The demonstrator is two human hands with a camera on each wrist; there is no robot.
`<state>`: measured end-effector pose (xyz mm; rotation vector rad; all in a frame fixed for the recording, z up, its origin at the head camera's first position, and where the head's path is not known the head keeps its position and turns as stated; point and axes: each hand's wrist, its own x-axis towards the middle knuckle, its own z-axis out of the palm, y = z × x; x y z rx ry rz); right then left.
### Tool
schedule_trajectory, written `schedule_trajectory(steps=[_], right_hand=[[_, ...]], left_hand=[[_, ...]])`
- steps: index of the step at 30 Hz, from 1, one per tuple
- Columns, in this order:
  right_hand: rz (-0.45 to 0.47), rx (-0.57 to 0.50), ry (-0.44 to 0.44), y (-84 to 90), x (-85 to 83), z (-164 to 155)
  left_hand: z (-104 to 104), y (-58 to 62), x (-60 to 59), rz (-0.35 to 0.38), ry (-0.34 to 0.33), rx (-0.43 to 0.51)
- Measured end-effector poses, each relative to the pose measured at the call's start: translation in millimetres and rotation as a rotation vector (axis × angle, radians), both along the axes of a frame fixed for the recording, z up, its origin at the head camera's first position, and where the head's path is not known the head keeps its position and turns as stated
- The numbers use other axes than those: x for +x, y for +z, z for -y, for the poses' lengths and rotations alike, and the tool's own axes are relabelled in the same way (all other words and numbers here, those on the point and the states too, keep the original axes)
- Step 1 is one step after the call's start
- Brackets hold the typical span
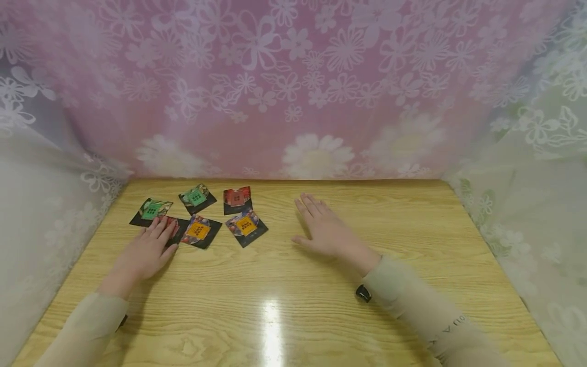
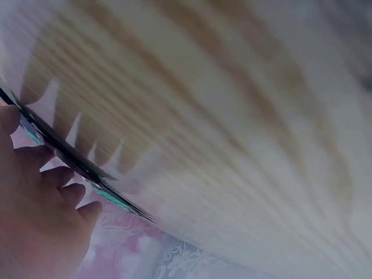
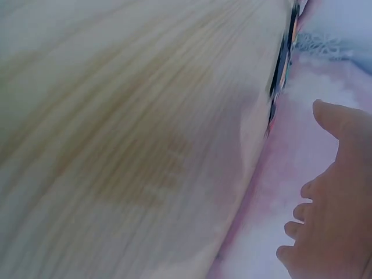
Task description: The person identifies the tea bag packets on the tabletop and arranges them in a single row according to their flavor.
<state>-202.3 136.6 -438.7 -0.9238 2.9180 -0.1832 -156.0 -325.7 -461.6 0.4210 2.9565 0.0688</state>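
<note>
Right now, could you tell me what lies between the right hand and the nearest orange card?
Only bare wooden table separates the right hand from the orange card, as the head view shows.

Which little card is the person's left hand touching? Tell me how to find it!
Look at the wooden table, at the cluster of small black-edged cards in its far left part. The left hand lies flat there, fingertips on a red card in the near row. Its neighbours show green or orange squares and lie uncovered; this one is half hidden.

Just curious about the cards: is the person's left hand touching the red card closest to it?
Touching. In the head view the left hand lies flat on the table, its fingertips overlapping the red card, hiding part of it.
</note>
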Motion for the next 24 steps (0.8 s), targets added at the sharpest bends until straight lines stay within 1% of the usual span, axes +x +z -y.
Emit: schedule_trajectory(steps=[7, 13, 19, 24], right_hand=[[0.041, -0.013, 0.094, -1.6, -2.9, 43.6], [0.036, -0.022, 0.169, -7.9, -8.3, 72.9], [0.048, 0.030, 0.226, -12.1, -12.5, 96.1], [0.046, 0.094, 0.293, -17.6, -17.6, 110.8]], left_hand=[[-0.8, -5.3, -0.2, 0.027, -0.003, 0.028], [-2.1, -5.9, 0.1, 0.036, 0.006, 0.033], [-3.9, -4.9, 1.1, 0.002, -0.004, 0.036], [-3.9, -4.4, 2.2, 0.005, -0.004, 0.032]])
